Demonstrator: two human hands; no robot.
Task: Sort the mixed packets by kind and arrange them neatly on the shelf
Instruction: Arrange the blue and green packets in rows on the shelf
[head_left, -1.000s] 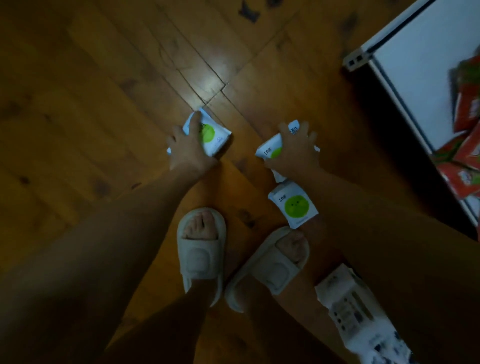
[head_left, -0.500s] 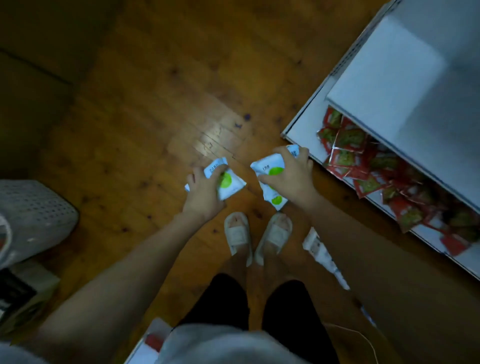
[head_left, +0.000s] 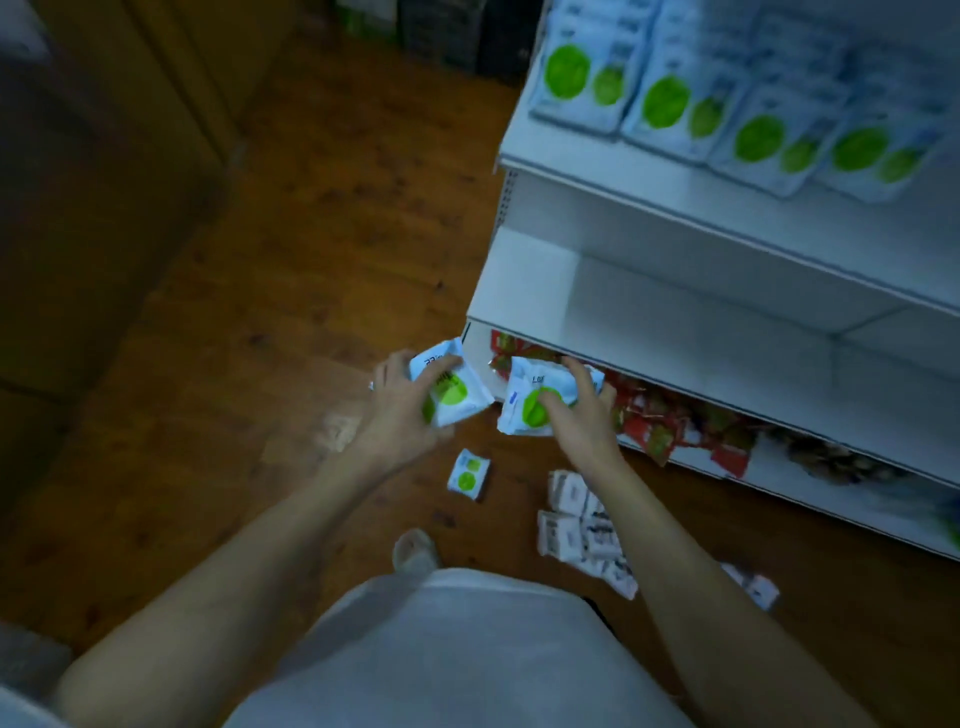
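A: Location type?
B: Small shop, looks like. White retail shelving (head_left: 727, 228), rows of identical green-dot packets (head_left: 670, 98) faced up, red sachets (head_left: 654, 415) below, wooden floor (head_left: 311, 291).

I am up from the floor now: my left hand (head_left: 402, 410) and right hand (head_left: 576, 410) carry their green-dot packets (head_left: 452, 392) up beside the white shelf's (head_left: 519, 306) left corner.
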